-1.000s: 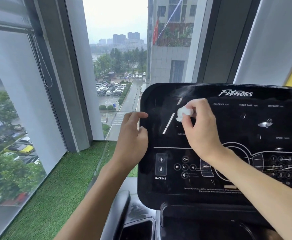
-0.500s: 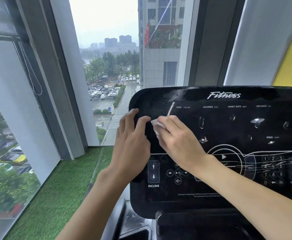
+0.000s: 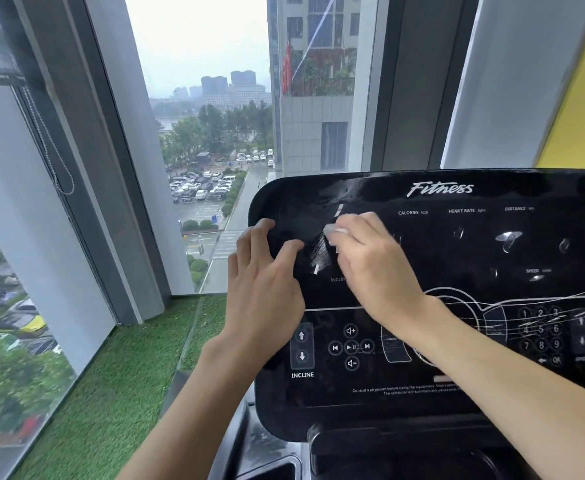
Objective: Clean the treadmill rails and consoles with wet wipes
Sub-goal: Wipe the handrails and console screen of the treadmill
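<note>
The black glossy treadmill console [image 3: 457,382] fills the right half of the view, with "Fitness" printed at its top. My right hand [image 3: 370,268] presses a small white wet wipe [image 3: 332,232] against the console's upper left area; the wipe is mostly hidden under the fingers. A wet smear shows just left of the wipe. My left hand [image 3: 266,289] rests on the console's left edge, fingers spread over the face and thumb on the panel.
A tall window [image 3: 197,133] with dark frames stands behind and left of the console. Green artificial turf [image 3: 111,393] covers the ledge below the window. A dark cup holder [image 3: 277,469] sits beneath the console.
My right hand has moved with the wipe from the upper middle of the screen down and left, then back up a little, leaving a wet smear. My left hand has stayed on the console's left edge.
</note>
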`<action>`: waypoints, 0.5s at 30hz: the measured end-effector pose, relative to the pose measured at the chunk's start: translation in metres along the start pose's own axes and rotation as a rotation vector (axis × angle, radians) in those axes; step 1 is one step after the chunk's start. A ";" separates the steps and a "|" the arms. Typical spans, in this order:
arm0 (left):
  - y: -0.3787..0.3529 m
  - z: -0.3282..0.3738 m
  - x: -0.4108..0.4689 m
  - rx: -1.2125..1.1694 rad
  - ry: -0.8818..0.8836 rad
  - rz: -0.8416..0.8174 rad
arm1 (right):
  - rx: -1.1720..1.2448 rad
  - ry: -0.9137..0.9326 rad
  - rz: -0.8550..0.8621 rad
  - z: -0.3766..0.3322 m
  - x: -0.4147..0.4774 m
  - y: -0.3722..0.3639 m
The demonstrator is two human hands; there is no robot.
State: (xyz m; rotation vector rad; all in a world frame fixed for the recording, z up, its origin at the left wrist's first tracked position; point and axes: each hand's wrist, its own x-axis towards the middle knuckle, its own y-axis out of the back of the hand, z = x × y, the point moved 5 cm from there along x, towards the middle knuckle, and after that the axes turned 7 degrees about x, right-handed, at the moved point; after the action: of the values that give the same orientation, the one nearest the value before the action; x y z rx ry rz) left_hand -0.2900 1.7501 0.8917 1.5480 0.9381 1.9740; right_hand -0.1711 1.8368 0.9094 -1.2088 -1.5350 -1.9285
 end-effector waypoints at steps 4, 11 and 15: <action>0.000 0.000 0.000 0.008 0.010 0.003 | -0.036 0.208 -0.158 -0.012 -0.013 -0.008; 0.000 0.001 -0.002 0.022 0.014 -0.013 | -0.062 0.232 -0.195 -0.012 -0.024 -0.010; -0.001 0.001 -0.002 0.030 0.015 -0.019 | -0.028 0.085 -0.056 0.000 -0.016 0.002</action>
State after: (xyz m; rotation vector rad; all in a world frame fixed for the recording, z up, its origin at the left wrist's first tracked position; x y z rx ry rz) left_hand -0.2881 1.7497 0.8901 1.5367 0.9897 1.9699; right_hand -0.1610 1.8334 0.8974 -1.0909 -1.5183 -2.0166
